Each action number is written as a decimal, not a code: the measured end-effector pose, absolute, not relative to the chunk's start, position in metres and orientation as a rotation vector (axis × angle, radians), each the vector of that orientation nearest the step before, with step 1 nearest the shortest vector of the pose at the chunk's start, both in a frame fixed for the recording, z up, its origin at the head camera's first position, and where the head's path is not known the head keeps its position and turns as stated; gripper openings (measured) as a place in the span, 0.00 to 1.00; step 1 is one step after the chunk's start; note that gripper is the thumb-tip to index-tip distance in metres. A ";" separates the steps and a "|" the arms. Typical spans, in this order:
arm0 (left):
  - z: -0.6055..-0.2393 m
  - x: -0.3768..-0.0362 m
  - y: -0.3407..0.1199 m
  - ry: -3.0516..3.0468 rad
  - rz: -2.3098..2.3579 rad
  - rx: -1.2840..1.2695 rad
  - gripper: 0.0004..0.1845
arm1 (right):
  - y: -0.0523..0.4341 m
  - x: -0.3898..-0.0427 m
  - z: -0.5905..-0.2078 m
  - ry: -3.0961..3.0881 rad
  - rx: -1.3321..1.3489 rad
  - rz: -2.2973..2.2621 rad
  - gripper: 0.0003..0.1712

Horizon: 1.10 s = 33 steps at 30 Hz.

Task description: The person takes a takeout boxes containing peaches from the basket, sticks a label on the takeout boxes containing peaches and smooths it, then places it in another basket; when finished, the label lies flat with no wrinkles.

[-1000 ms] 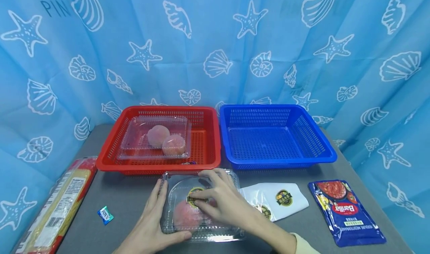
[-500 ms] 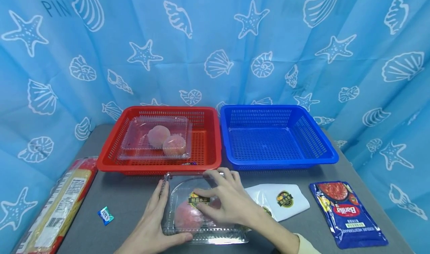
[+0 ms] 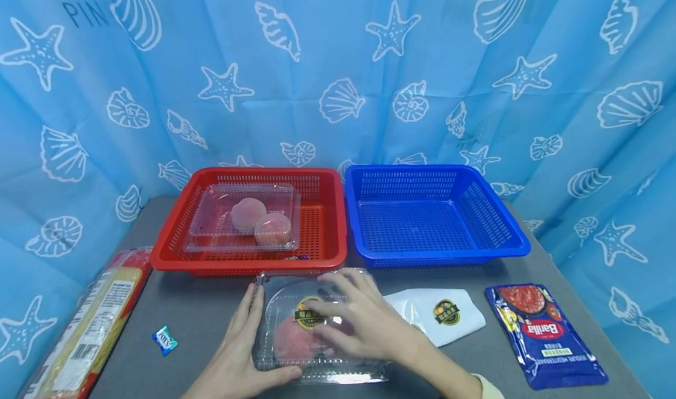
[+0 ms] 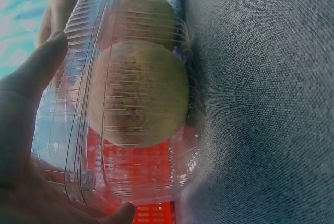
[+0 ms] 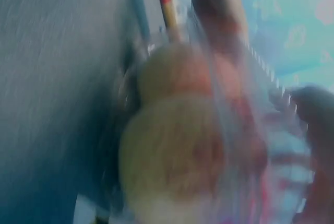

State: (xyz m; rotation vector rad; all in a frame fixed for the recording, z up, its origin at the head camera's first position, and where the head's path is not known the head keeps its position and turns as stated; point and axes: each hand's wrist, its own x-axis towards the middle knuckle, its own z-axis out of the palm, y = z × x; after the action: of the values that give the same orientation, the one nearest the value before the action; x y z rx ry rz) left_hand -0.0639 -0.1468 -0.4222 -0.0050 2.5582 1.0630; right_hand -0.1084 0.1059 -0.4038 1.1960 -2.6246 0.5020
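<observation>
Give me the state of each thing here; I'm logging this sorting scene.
Clear plastic clamshell box of peaches on the table: lid down, both hands on it.
Clear plastic clamshell box in the red basket: closed, two peaches inside.
Red plastic basket: holds one box.
Blue plastic basket: empty.
Left hand: against the box's side.
Right hand: flat on the lid.

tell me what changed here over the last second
Very little. The right hand shifted slightly on the lid of the clear box, its fingers sliding a touch toward the label. The left hand still holds the box's left side; the baskets and packets stayed put.
</observation>
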 end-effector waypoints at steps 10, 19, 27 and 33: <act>-0.425 -0.063 -0.147 2.550 1.034 -0.029 0.78 | 0.102 -0.097 -0.406 -2.740 1.470 0.234 0.30; -0.426 -0.063 -0.146 2.562 1.006 -0.066 0.79 | 0.124 -0.104 -0.406 -2.744 1.523 0.279 0.31; -0.426 -0.063 -0.146 2.565 1.000 -0.074 0.79 | 0.138 -0.104 -0.407 -2.745 1.492 0.351 0.28; -0.426 -0.063 -0.145 2.565 0.994 -0.093 0.79 | 0.148 -0.105 -0.402 -2.672 1.485 0.342 0.27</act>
State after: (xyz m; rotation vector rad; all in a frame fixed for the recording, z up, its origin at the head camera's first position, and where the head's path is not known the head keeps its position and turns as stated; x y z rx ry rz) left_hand -0.0633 -0.1448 -0.4262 -0.0935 2.5651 0.9941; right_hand -0.1052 0.1482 -0.4024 1.4851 -2.6717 0.3416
